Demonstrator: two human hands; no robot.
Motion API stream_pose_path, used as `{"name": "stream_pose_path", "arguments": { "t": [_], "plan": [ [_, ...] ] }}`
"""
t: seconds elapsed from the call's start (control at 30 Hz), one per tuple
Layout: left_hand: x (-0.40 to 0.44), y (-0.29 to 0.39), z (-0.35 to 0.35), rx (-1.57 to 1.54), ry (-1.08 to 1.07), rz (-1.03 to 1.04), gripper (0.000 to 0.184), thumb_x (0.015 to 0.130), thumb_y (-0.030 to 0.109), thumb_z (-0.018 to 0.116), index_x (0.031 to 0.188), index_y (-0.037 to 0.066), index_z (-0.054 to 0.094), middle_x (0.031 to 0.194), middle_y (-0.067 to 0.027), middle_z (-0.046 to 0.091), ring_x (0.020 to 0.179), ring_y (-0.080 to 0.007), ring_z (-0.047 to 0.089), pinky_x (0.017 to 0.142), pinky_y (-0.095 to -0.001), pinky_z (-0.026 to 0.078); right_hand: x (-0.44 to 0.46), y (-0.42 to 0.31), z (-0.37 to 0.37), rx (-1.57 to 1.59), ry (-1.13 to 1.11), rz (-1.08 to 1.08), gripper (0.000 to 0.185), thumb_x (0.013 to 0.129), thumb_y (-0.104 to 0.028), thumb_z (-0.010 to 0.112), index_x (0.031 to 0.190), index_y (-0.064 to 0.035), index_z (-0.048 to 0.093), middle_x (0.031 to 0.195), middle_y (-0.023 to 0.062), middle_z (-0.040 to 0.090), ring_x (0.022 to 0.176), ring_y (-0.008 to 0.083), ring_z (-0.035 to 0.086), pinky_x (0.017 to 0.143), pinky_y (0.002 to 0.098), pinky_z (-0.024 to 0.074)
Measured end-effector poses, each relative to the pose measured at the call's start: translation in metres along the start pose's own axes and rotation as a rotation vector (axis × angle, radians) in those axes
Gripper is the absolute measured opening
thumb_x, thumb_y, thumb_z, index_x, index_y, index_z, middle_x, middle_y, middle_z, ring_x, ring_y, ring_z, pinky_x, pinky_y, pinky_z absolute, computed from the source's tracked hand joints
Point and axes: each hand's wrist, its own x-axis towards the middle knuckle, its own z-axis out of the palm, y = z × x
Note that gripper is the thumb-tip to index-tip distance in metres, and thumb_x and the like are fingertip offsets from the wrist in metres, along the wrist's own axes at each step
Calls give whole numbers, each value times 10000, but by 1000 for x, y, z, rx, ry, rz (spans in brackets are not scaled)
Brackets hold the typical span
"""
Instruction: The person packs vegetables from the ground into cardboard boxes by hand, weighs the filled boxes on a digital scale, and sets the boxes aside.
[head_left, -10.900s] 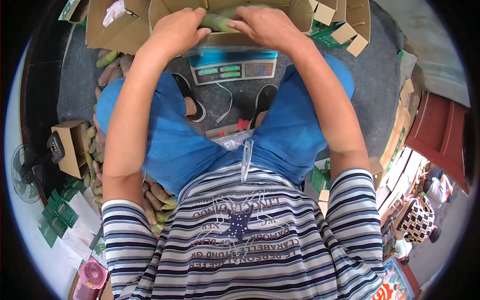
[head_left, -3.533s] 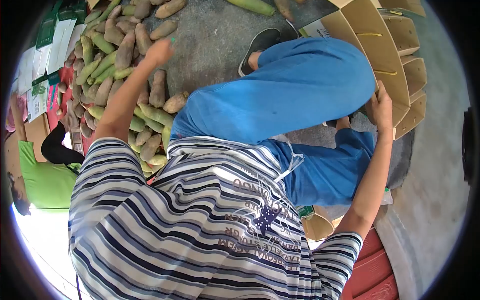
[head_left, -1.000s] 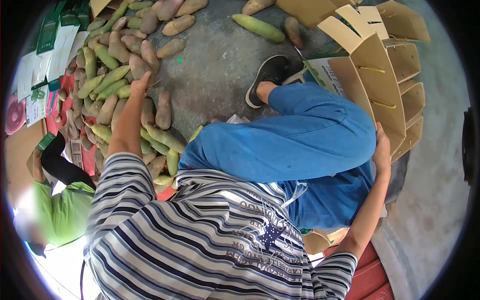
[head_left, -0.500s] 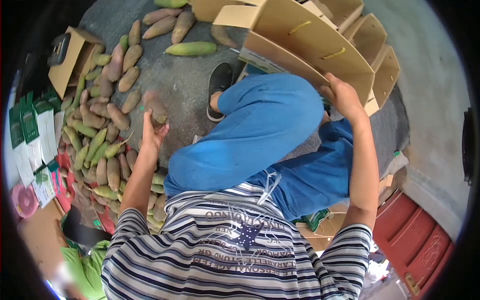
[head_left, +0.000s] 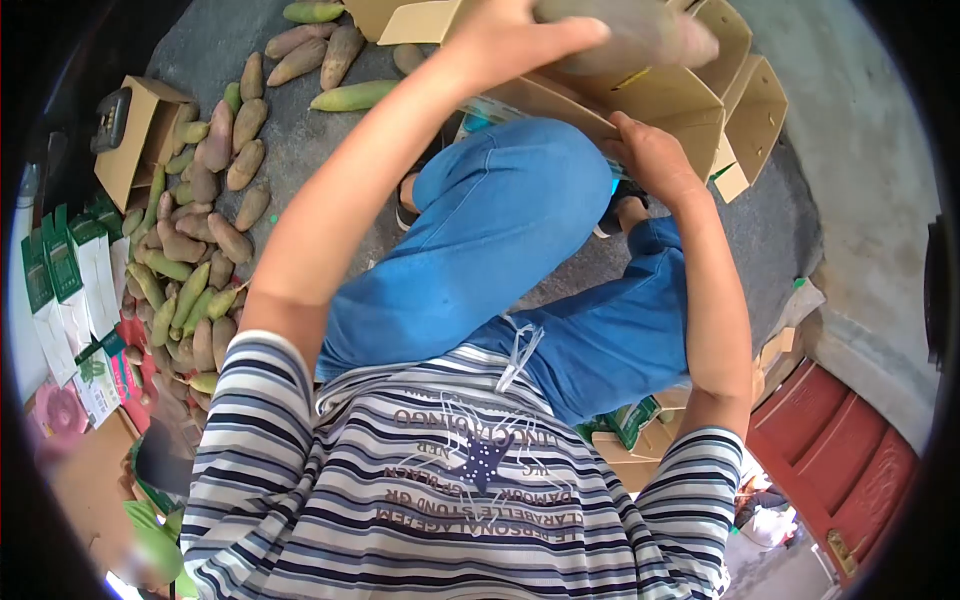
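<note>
My left hand [head_left: 515, 42] is stretched forward over an open cardboard box [head_left: 560, 98]. It is closed on a reddish-brown root vegetable [head_left: 640, 35], blurred by motion, with its pinkish end pointing right. Part of the hand is cut off by the frame's top edge. On the right, my right hand [head_left: 655, 160] grips the near wall of the box, thumb on top of its edge. The inside of the box is mostly hidden behind the left hand and the vegetable.
Many brown and green root vegetables [head_left: 200, 235] lie heaped on the dark floor at left. More cardboard boxes [head_left: 755, 115] stand at right. A small box [head_left: 150, 145] with a black device, green-and-white cartons [head_left: 65, 285], and a red door [head_left: 830, 450] are around. Another person's green sleeve [head_left: 155, 545] shows lower left.
My left hand has carried the root vegetable from beside the heap, up and right, to above the box. My right hand stays on the box wall, slightly shifted left in view.
</note>
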Motion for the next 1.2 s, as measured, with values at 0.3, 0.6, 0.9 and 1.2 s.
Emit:
{"name": "stream_pose_path", "arguments": {
  "t": [0.3, 0.6, 0.9, 1.2],
  "plan": [
    [-99, -75, -68, 571, 307, 140, 295, 829, 159, 612, 1087, 20, 574, 1025, -143, 600, 969, -254, 583, 838, -342, 464, 0, 9, -6, -26, -15, 15, 296, 848, -209, 582, 1106, -72, 533, 898, 210, 637, 889, 372, 605, 755, 462, 480],
    [-506, -178, -281, 1481, 124, -1367, 483, 757, 274, 698, 1179, 126, 517, 1216, -139, 503, 1172, -304, 481, 918, -420, 450, 1, 13, -1, -18, -9, 3, 342, 851, -197, 583, 1171, -89, 526, 941, 214, 633, 918, 380, 592, 782, 451, 471],
    [-562, -152, -282, 1323, 332, -1935, 743, 672, 307, 770, 1260, 85, 375, 1338, -112, 413, 1212, -323, 459, 929, -450, 460, -4, 4, -8, 40, 1, 45, 322, 855, -192, 584, 1136, -41, 538, 931, 226, 626, 902, 389, 589, 759, 433, 462],
    [-580, -147, -259, 1090, 663, -1835, 773, 670, 432, 730, 1209, -7, 391, 1185, -254, 549, 1084, -377, 557, 902, -431, 471, -1, 9, -5, 47, 19, 40, 287, 857, -175, 580, 1125, -78, 549, 910, 206, 627, 883, 381, 591, 754, 449, 455]
  ]
}}
